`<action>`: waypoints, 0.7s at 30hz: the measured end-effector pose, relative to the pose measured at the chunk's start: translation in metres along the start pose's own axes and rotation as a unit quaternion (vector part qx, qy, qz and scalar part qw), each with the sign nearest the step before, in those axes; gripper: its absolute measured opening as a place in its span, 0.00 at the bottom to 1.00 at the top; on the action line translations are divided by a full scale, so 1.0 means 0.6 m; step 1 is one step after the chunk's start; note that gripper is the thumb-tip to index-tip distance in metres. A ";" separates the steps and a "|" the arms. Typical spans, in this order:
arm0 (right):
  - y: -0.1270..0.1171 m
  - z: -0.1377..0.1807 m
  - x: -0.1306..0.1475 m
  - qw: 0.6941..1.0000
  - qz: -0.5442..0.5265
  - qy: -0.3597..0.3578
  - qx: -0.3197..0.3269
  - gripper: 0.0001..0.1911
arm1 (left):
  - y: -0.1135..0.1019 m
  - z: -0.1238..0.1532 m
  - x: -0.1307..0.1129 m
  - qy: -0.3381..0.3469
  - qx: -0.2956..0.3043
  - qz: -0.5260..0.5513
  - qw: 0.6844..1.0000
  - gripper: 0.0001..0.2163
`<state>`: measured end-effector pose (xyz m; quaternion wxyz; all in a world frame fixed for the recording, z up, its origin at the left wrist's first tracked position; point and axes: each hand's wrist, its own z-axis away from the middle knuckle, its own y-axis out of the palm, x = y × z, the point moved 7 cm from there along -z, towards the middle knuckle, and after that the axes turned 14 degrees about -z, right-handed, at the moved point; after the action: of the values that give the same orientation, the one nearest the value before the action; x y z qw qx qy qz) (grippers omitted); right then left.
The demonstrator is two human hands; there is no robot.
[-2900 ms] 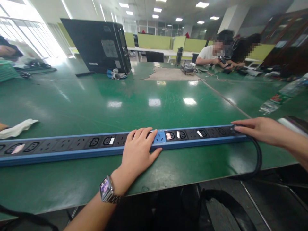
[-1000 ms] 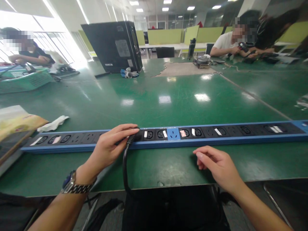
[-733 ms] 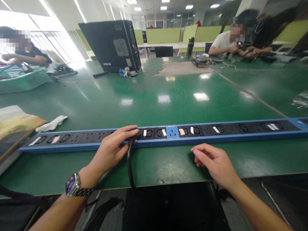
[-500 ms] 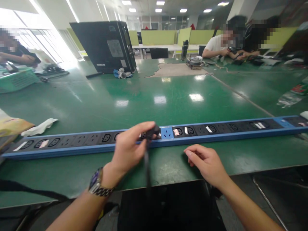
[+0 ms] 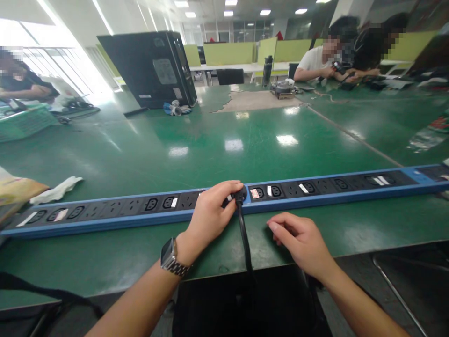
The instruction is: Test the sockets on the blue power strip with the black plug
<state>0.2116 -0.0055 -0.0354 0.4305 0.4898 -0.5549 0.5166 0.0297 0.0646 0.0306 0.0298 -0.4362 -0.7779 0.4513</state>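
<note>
Nearest, the right hand (image 5: 301,241) rests loosely curled and empty on the green table (image 5: 224,145), just short of the strip, while the left hand (image 5: 210,213) pinches the black plug (image 5: 239,194) down onto the power strip (image 5: 315,189). Pushed at a tilt, the plug could miss its socket or jam, and its cable (image 5: 245,243), hanging off the table's near edge, could drag it askew. Beyond both hands the strip lies flat, its long axis running left to right, sockets facing up.

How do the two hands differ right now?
The left hand lies on the power strip and grips the black plug; the right hand holds nothing and sits loosely curled at the table in front of it. The left wrist wears a watch; the right is bare. Both are palm-down.
</note>
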 end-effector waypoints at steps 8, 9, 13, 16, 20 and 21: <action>-0.021 -0.011 0.019 0.985 -0.155 0.029 -0.073 0.20 | -0.029 -0.013 -0.035 0.005 -0.126 0.044 0.991 0.16; -0.026 -0.013 0.032 0.983 -0.163 0.023 -0.083 0.23 | -0.024 -0.017 -0.056 0.032 -0.121 0.054 0.991 0.17; -0.053 -0.021 0.084 0.998 0.016 -0.009 -0.057 0.23 | 0.023 -0.031 -0.138 0.164 0.023 0.059 0.984 0.24; -0.107 -0.041 0.097 0.987 0.135 -0.009 -0.085 0.19 | 0.031 -0.040 -0.109 0.080 0.038 0.027 0.996 0.31; -0.152 -0.093 0.111 0.948 0.306 -0.017 -0.088 0.16 | 0.036 -0.032 -0.044 0.006 0.066 -0.114 0.991 0.19; -0.150 -0.107 0.113 0.937 0.342 -0.012 -0.069 0.15 | 0.037 -0.028 -0.033 -0.002 0.075 -0.134 0.988 0.16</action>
<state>0.2886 0.0528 0.0509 0.2534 0.2459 -0.7282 0.5874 0.0640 0.0667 0.0311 0.1214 -0.3236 -0.7935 0.5008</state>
